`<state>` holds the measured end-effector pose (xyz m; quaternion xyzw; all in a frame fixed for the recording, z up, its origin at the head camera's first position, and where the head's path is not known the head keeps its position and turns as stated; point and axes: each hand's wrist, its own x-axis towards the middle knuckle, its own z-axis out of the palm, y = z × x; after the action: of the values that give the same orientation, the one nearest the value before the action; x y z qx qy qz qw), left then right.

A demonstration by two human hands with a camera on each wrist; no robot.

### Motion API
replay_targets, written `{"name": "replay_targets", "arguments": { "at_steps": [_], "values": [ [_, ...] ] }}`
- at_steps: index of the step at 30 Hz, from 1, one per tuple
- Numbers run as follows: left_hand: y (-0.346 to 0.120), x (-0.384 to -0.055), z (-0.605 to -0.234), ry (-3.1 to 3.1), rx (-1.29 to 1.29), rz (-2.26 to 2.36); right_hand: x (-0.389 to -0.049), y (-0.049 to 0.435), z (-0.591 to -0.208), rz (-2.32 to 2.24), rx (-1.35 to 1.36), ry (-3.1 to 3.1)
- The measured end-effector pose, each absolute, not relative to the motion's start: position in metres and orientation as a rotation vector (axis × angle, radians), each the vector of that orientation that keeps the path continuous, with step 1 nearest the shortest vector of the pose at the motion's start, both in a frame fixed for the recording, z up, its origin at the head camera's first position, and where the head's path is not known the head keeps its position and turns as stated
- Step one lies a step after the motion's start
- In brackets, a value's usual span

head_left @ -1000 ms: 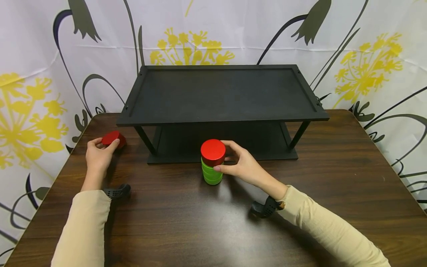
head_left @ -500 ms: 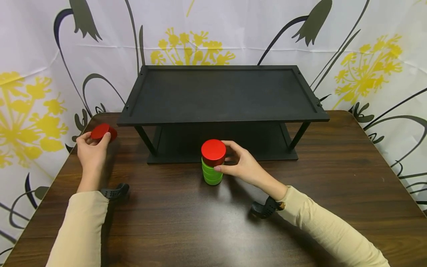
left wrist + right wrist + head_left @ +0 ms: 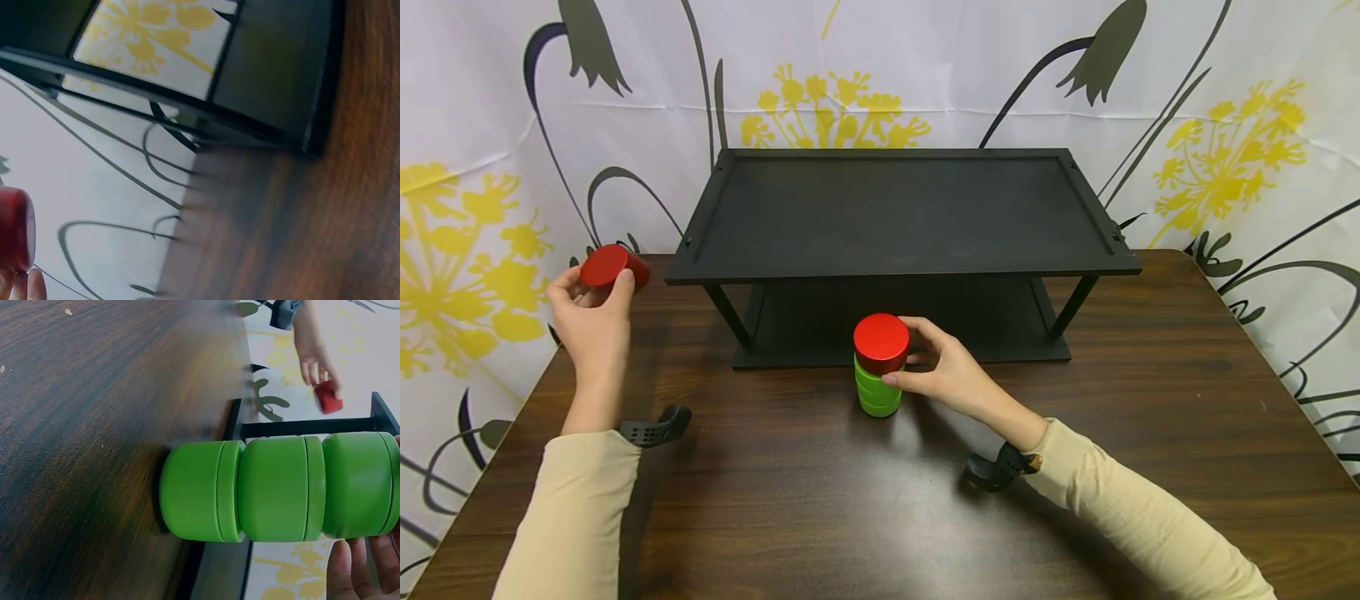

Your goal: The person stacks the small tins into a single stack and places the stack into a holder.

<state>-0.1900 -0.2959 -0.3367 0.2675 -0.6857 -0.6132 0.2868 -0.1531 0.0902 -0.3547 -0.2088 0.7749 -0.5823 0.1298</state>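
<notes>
My left hand pinches a short red round container between thumb and fingers, raised above the table at the far left. Its smooth side shows at the edge of the left wrist view, fingertips just below. Near the table's middle stands an upright stack of green round containers, topped by a red round container. My right hand curls round the upper part of this stack from the right, thumb in front. Three green containers show in the right wrist view, with fingers at the upper one.
Behind the stack stands a black two-tier shelf, its lower board close to the stack's base. The dark wooden table runs in front and to both sides. A flower-patterned cloth hangs behind.
My left hand has lifted the red container and carried it left and away from me, past the shelf's left side. The right hand and the stack have stayed in place.
</notes>
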Motion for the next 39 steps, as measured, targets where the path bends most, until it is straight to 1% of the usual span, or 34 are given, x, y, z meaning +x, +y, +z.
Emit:
{"name": "replay_targets", "arguments": {
  "at_steps": [6, 17, 29, 39],
  "values": [
    [-0.287, -0.186, -0.322, -1.711, 0.595, -1.687, -0.153, 0.090, -0.355, -1.699, -0.613, 2.249],
    [-0.273, -0.180, -0.298, -1.697, 0.440, -1.672, -0.152, 0.090, -0.354, -1.699, -0.612, 2.250],
    [-0.248, -0.176, -0.281, -1.569, 0.162, -1.701, -0.153, 0.090, -0.356, -1.695, -0.615, 2.262],
    [-0.222, -0.165, -0.271, -1.616, 0.014, -1.748, -0.154, 0.091, -0.358, -1.704, -0.629, 2.260]
  ]
}}
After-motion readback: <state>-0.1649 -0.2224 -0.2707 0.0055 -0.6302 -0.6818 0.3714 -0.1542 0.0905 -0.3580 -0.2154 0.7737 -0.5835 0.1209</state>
